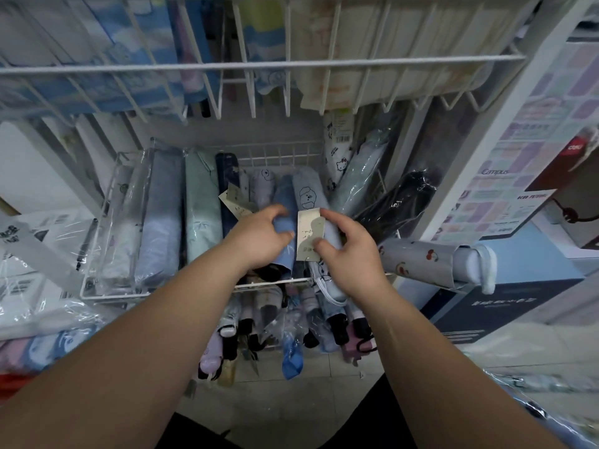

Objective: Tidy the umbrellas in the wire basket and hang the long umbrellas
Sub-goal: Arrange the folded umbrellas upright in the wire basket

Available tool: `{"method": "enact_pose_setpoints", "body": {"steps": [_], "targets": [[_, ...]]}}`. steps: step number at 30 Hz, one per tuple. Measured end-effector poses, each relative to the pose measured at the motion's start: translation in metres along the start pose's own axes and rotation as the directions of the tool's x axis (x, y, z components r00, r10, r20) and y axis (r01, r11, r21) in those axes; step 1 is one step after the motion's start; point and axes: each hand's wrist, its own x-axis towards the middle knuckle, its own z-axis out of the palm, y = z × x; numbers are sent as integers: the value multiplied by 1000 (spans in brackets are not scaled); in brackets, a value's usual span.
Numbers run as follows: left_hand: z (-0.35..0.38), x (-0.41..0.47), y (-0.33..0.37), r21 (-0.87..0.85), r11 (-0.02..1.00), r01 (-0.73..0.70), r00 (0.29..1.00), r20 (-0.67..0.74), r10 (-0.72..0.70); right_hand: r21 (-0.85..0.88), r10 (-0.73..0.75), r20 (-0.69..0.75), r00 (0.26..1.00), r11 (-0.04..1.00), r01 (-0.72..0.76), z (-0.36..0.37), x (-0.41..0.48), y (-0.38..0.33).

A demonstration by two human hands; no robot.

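Observation:
A white wire basket (107, 294) holds several folded umbrellas lying side by side, some in clear sleeves. My left hand (259, 236) grips a blue folded umbrella (284, 202) near the basket's middle. My right hand (348, 254) holds a pale blue umbrella with a puppy drawing (309, 194), with its white paper tag (309, 234) between thumb and fingers. A grey-blue umbrella (162, 218) and a mint one (202, 215) lie at the left. A black umbrella (397, 202) leans at the basket's right side.
An upper wire rack (259, 64) with hanging umbrellas sits above the basket. More umbrellas stand in a lower bin (291, 335) below. A cherry-print umbrella (431, 264) sticks out at the right. Wrapped packages (39, 254) lie at the left, and a poster panel (518, 157) stands at the right.

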Motion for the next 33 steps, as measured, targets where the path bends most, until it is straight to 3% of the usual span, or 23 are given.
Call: {"method": "enact_pose_setpoints", "body": {"steps": [5, 11, 13, 16, 19, 22, 24, 27, 33], "targets": [[7, 18, 1, -167, 986, 16, 998, 55, -7, 33, 7, -33, 999, 999, -6, 0, 1, 0], [25, 21, 3, -472, 881, 19, 984, -147, -99, 89, 21, -90, 996, 996, -13, 5, -1, 3], [32, 23, 0, -371, 929, 0, 983, -171, -68, 87, 24, -89, 996, 996, -16, 5, -1, 2], [33, 23, -4, 87, 996, -36, 995, -85, 43, 67, 32, -73, 997, 997, -27, 4, 0, 2], [25, 20, 1, 476, 875, -86, 995, -10, 103, 43, 41, -54, 998, 998, -38, 3, 0, 0], [17, 20, -1, 711, 687, -153, 981, 22, 195, -6, 46, -53, 998, 999, -47, 3, 0, -4], [9, 24, -8, 741, 632, -226, 967, 95, 235, -73, 45, -56, 997, 996, -49, 1, 0, -10], [0, 29, -21, 707, 650, -280, 959, 179, 220, -203, 41, -49, 998, 978, -50, 0, 5, -24], [-3, 27, -35, 658, 700, -279, 957, 128, 261, -491, -20, 18, 1000, 871, 26, 12, 35, -47]]}}
